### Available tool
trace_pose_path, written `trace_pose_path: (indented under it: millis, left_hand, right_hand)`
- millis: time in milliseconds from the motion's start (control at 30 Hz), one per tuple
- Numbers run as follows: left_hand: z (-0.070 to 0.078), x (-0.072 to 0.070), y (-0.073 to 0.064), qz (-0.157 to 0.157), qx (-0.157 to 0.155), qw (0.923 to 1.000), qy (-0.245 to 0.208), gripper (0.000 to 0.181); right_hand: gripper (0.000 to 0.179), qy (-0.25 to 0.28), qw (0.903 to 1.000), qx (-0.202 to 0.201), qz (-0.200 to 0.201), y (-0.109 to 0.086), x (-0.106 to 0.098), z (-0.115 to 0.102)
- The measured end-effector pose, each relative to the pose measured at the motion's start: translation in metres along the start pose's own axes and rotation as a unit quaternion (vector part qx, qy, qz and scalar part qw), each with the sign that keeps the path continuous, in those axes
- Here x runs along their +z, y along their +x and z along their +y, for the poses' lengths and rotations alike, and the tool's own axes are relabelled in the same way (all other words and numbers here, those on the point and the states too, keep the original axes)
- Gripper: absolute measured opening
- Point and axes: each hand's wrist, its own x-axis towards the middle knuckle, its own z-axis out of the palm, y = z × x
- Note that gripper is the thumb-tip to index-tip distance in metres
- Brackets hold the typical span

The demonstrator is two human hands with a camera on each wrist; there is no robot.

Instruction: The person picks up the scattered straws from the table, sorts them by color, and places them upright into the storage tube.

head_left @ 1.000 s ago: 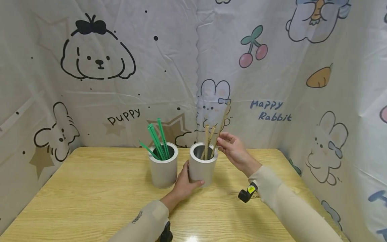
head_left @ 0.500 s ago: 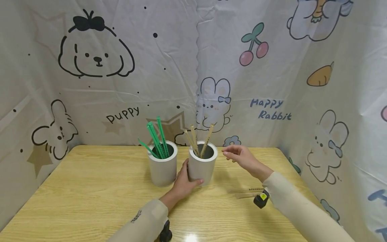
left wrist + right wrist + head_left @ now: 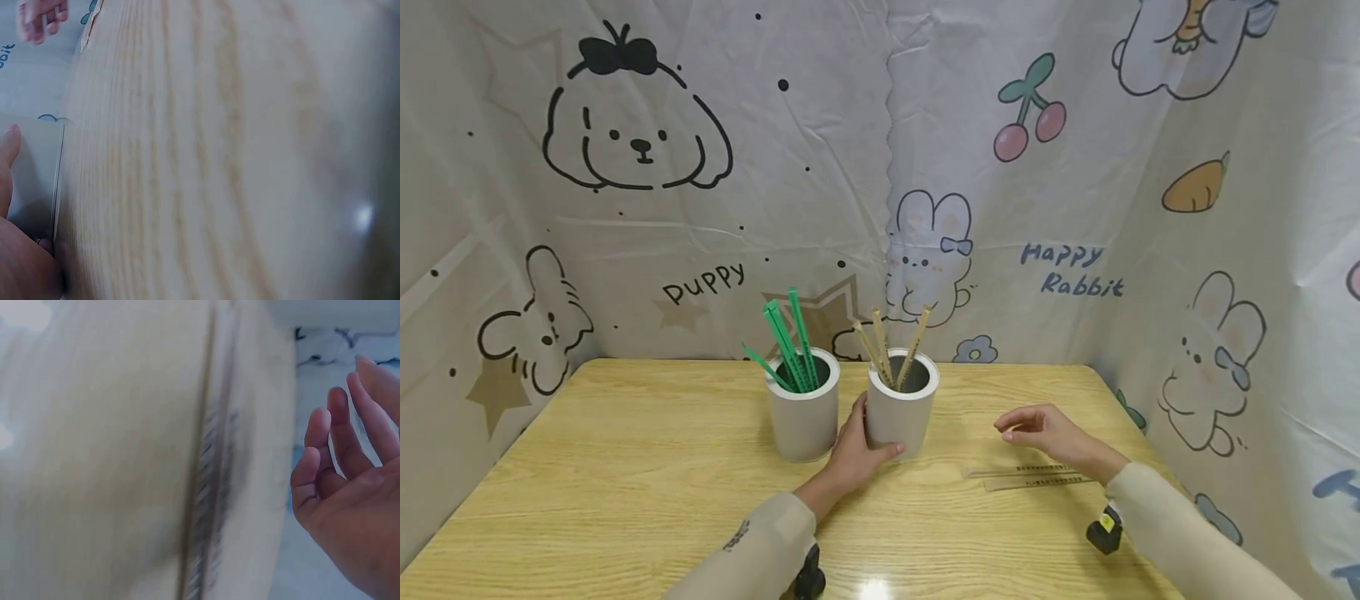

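My left hand [image 3: 850, 457] grips the right-hand white cup [image 3: 904, 417], thumb across its front and fingers round its left side. Several slim tan sticks with dark print [image 3: 912, 348] lean in this cup; their exact kind is unclear. My right hand [image 3: 1054, 435] hovers empty over the table's right side, fingers loosely bent. Just below it lie two similar printed tan sticks [image 3: 1028, 481], side by side; the right wrist view shows them blurred beside the hand. In the left wrist view, part of the gripped cup [image 3: 34, 169] appears behind my thumb.
A second white cup [image 3: 802, 427] stands close to the left of the gripped one, holding several green sticks [image 3: 786, 346]. Both are on a wood-grain table [image 3: 647, 483]. A printed curtain [image 3: 820, 192] hangs behind the table and along its sides.
My right hand let go of a tan stick in the right-hand cup, then moved right and down toward the loose sticks. The sticks in that cup shifted their lean. My left hand kept its grip.
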Motion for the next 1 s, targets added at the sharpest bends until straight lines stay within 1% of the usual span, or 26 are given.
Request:
trace_pose_path:
  millis: [200,300,433,500,600,767,867,1000]
  left_hand:
    - [0.001,-0.001,0.001,0.001,0.004,1.0,-0.003,0.102]
    - [0.001,-0.001,0.0,0.001,0.003,1.0,-0.003,0.102]
    - [0.001,0.0,0.0,0.001,-0.002,1.0,-0.005,0.102]
    - [0.001,0.0,-0.001,0.0,-0.003,1.0,-0.005,0.103]
    - [0.002,-0.001,-0.001,0.002,0.0,1.0,-0.005,0.103]
    - [0.0,-0.001,0.0,0.001,0.005,0.9999,-0.009,0.103]
    - [0.0,0.0,0.0,-0.001,0.007,0.9999,-0.013,0.103]
    - [0.0,0.0,-0.001,-0.003,0.01,0.9999,-0.013,0.104]
  right_hand:
    - [0.033,-0.024,0.9996,-0.004,-0.016,-0.014,-0.01,0.028]
    - [0.029,-0.028,0.999,-0.01,-0.033,-0.02,-0.016,0.039]
    - [0.027,-0.029,0.9974,-0.029,-0.059,-0.026,-0.023,0.052]
    - [0.026,-0.031,0.9965,-0.04,-0.066,-0.028,-0.026,0.057]
    - [0.024,-0.042,0.9953,-0.06,-0.064,-0.028,-0.026,0.061]
    - [0.018,-0.063,0.9931,-0.086,-0.048,-0.025,-0.021,0.057]
    - [0.014,-0.067,0.9929,-0.088,-0.044,-0.023,-0.019,0.057]
    - [0.011,-0.064,0.9947,-0.073,-0.032,-0.022,-0.017,0.057]
